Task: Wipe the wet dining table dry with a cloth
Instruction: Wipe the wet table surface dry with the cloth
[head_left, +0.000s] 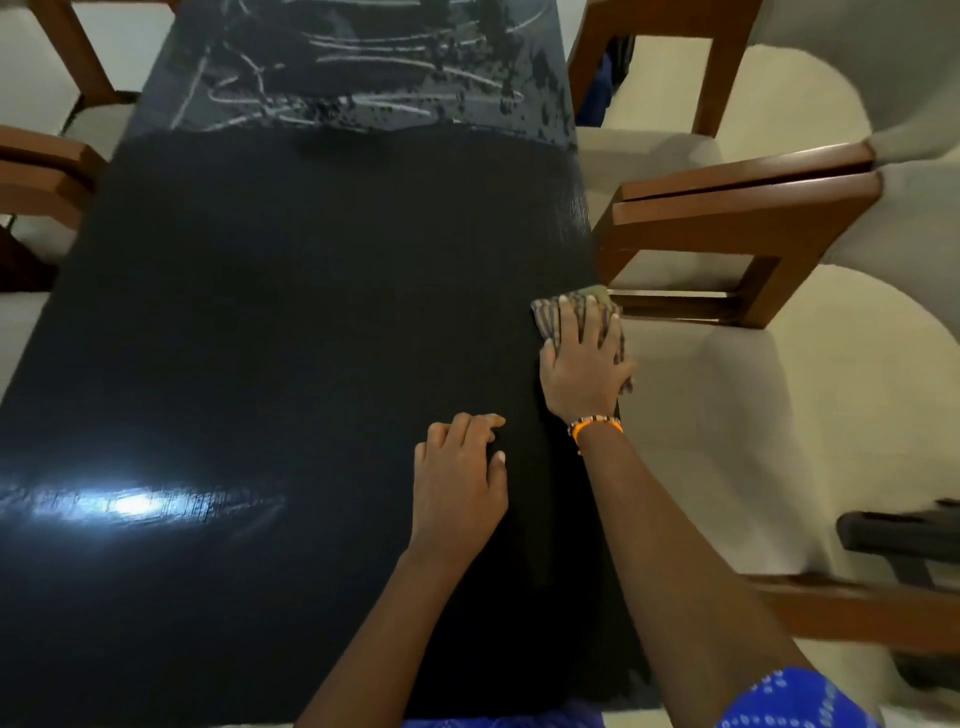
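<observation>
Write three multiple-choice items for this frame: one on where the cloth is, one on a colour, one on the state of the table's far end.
1. Where is the cloth?
A. at the table's right edge, under the right hand
B. in the left hand
C. on a chair seat

2. What colour is the tabletop?
A. white
B. black
C. red

3. What does the table's far end look like?
A. covered by a tablecloth
B. stacked with plates
C. streaked and spotted, apparently wet

Answers:
1 A: the right hand presses flat on it beside the chair.
2 B: the surface is dark throughout.
3 C: pale streaks and droplets show there.
</observation>
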